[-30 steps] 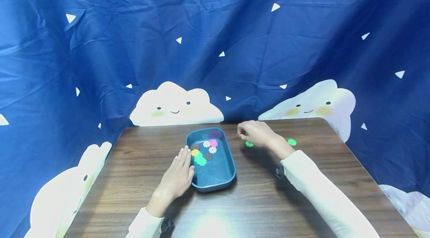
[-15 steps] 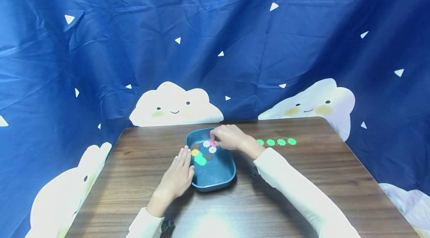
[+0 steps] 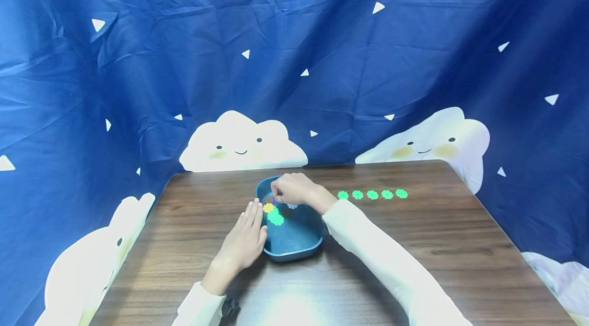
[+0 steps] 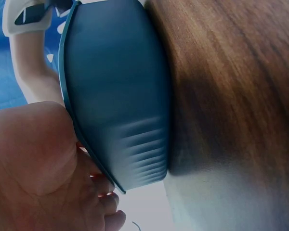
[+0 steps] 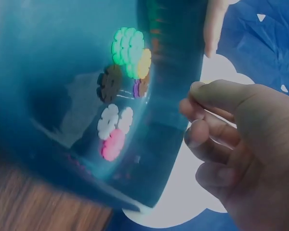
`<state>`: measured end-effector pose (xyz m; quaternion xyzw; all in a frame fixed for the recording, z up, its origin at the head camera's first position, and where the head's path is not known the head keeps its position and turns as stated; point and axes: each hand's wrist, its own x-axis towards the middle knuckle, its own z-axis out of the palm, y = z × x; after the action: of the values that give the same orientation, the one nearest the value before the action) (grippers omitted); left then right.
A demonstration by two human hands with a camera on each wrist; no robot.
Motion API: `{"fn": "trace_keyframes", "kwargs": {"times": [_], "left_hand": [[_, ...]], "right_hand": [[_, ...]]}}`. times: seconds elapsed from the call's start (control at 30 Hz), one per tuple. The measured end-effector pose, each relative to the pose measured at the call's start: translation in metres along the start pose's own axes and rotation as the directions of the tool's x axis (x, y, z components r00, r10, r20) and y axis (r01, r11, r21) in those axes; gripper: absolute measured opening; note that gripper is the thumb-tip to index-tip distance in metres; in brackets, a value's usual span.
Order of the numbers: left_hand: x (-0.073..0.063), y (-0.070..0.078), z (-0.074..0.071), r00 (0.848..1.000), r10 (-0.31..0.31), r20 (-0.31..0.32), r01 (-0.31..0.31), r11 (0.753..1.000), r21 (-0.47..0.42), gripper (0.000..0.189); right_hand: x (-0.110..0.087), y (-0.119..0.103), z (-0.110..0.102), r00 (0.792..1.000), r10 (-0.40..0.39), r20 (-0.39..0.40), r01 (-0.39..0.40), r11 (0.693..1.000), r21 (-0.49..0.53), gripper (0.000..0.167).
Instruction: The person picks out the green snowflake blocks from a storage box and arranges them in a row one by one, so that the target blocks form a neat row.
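Observation:
My left hand (image 3: 244, 238) lies along the left rim of a blue rectangular tray (image 3: 294, 253), its fingers straight and touching the edge. Over the far part of the tray hovers my right hand (image 3: 294, 189), with loosely bent fingers. The right wrist view shows its thumb and forefinger close together, nothing visible between them. Inside the tray lie flower-shaped plastic discs: green discs (image 5: 127, 45), a yellow disc (image 5: 144, 63), a brown disc (image 5: 110, 83), a purple disc (image 5: 136, 88), white discs (image 5: 108, 121) and a pink disc (image 5: 113, 144). In the head view the right hand hides some of them.
A row of several green flower discs (image 3: 372, 194) lies on the wooden table (image 3: 414, 244), right of the tray. Behind the table hangs a blue curtain (image 3: 322, 60) with white clouds and triangles.
My right hand has moved left, from above the row's left end to over the tray and farther across it. The whole green row now shows. My left hand stays at the rim.

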<state>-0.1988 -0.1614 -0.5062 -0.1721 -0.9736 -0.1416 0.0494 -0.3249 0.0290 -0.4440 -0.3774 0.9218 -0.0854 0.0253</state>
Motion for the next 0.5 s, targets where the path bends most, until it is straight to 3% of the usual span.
{"fn": "trace_keyframes", "kwargs": {"times": [0.33,0.5], "left_hand": [[0.0,0.0,0.0,1.0,0.002,0.008,-0.002,1.0,0.018,0.062],[0.001,0.0,0.0,1.0,-0.007,0.013,0.007,1.0,0.016,0.062]], "right_hand": [[0.019,-0.008,0.017,0.983,0.11,0.145,-0.113,0.994,0.011,0.01],[0.023,-0.014,0.02,0.961,0.17,0.22,-0.17,0.985,-0.022,0.027]]}}
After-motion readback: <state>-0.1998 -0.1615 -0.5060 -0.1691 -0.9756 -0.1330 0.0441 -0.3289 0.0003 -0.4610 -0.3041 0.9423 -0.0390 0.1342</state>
